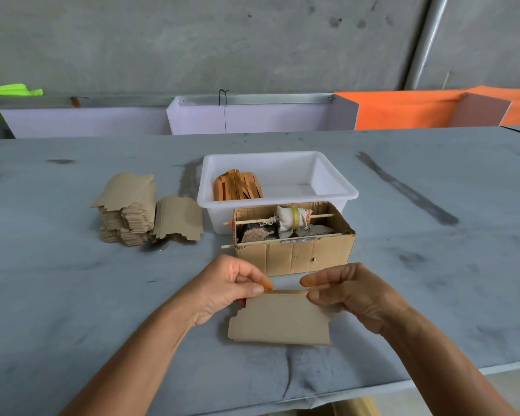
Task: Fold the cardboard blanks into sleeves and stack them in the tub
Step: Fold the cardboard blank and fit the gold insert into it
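At lower centre, the left hand (222, 288) and right hand (347, 291) each pinch the cardboard blank (279, 321) by its top edge; above it stands the white tub (278, 159).

Both bare forearms reaching forward over the cardboard blank (279, 321), left hand (222, 291) pinching its top edge at the left, thumb under curled fingers, right hand (347, 292) pinching the same edge at the right

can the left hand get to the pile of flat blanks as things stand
Probably not yet: the left hand pinches the blank being folded. The pile lies open on its side, with nothing between.
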Tool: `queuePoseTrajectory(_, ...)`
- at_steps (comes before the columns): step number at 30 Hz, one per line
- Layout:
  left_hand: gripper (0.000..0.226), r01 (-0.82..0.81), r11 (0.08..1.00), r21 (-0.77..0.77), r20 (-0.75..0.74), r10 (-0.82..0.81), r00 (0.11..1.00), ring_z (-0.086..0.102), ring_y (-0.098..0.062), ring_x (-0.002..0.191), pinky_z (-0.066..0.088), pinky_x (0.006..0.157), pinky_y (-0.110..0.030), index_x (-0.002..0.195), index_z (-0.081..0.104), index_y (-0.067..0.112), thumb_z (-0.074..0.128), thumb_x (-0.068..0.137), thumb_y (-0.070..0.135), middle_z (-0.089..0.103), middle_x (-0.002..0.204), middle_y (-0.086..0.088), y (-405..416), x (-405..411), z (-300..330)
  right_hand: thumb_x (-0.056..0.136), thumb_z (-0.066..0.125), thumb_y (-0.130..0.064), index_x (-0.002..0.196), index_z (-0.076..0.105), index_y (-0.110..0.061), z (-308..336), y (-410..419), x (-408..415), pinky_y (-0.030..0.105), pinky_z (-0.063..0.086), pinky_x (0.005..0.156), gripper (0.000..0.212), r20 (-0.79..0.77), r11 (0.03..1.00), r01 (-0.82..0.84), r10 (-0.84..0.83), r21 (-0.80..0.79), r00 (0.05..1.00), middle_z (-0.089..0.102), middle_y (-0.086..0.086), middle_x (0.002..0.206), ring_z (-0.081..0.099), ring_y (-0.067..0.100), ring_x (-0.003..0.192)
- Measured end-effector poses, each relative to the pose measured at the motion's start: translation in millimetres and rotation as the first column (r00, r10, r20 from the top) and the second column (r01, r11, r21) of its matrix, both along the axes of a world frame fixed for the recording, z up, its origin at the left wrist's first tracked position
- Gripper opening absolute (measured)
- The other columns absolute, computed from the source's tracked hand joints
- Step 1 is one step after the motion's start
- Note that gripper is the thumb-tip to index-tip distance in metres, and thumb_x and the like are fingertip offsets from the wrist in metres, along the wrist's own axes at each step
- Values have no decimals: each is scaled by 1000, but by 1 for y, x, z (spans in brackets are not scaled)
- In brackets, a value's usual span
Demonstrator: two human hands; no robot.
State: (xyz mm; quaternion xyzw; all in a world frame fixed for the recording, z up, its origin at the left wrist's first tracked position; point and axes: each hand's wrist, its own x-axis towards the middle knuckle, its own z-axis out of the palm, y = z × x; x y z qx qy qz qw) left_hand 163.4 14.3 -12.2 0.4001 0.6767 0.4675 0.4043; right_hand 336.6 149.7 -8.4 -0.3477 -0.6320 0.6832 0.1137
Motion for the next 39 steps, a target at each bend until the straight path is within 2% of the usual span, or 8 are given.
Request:
queuePoseTrajectory(3, 22, 6, 1000, 18, 58, -7, 998, 54, -2, 56, 43, 51, -13, 82, 71, 9, 58, 85, -9, 68, 65, 3, -1, -2, -1, 74, 67, 14, 76, 76, -8, 0, 3, 2, 17, 48, 49, 24, -29, 999, 8, -9, -39, 1000, 69, 7, 63, 63, 10, 54)
queuePoseTrajectory(11, 24, -58, 996, 63, 59, 55, 997, 52, -3, 52, 43, 50, -15, 78, 70, 9, 58, 84, -11, 67, 63, 0, -1, -4, -2, 87, 53, 5, 100, 73, -11, -7, 9, 15, 19, 55, 65, 28, -225, 990, -6, -26, -142, 974, 74, 4, 86, 67, 9, 73)
queuePoseTrajectory(17, 22, -161, 984, 74, 66, 156, 986, 55, -9, 59, 46, 52, -14, 78, 69, 8, 59, 84, -11, 67, 64, -1, 0, -6, -1, 76, 64, 7, 114, 69, -18, -9, 6, 32, 25, 56, 68, 46, -334, 987, 4, 52, 162, 941, 69, 10, 82, 68, 18, 75)
queuePoseTrajectory(22, 20, -152, 986, 68, 74, 147, 986, 53, -11, 61, 45, 52, -14, 81, 68, 7, 59, 84, -10, 67, 65, 0, 4, 2, 3, 76, 59, 19, 93, 78, -20, -7, -7, 27, 20, 54, 69, 46, -299, 959, -41, 127, 279, 946, 75, 5, 91, 70, 13, 82)
queuePoseTrajectory(25, 20, -158, 980, 122, 197, 132, 971, 61, -18, 64, 52, 58, -21, 104, 65, 6, 50, 93, -1, 72, 84, -11, 3, 5, 8, 70, 68, -9, 83, 78, -12, -7, -7, 23, 22, 52, 62, 16, -353, 970, 91, -6, 226, 936, 74, 14, 85, 68, 17, 68)
queuePoseTrajectory(28, 39, -138, 979, 149, 244, 98, 965, 66, -25, 74, 56, 63, -30, 122, 55, 23, 40, 97, -2, 69, 101, -21, -2, 4, 11, 73, 65, -19, 86, 71, 0, -8, -3, 21, 21, 51, 60, 24, -339, 972, 200, -147, 127, 929, 74, 13, 84, 67, 13, 64)
queuePoseTrajectory(33, 35, 23, 994, 103, 174, -41, 984, 66, -21, 74, 54, 60, -29, 121, 53, 23, 58, 90, 7, 72, 98, -14, -3, 11, 13, 83, 65, -15, 83, 72, -4, -7, -3, 21, 26, 48, 61, 12, -227, 967, 255, -242, 29, 943, 74, 13, 82, 66, 14, 62)
queuePoseTrajectory(39, 15, -215, 975, 51, 321, 188, 928, 65, -15, 61, 52, 52, -21, 101, 65, 7, 62, 89, 17, 74, 85, -14, 8, 19, 13, 74, 67, -20, 86, 68, 3, -2, -9, 16, 24, 47, 58, 26, -171, 979, 205, -205, -18, 964, 73, 14, 79, 64, 13, 59)
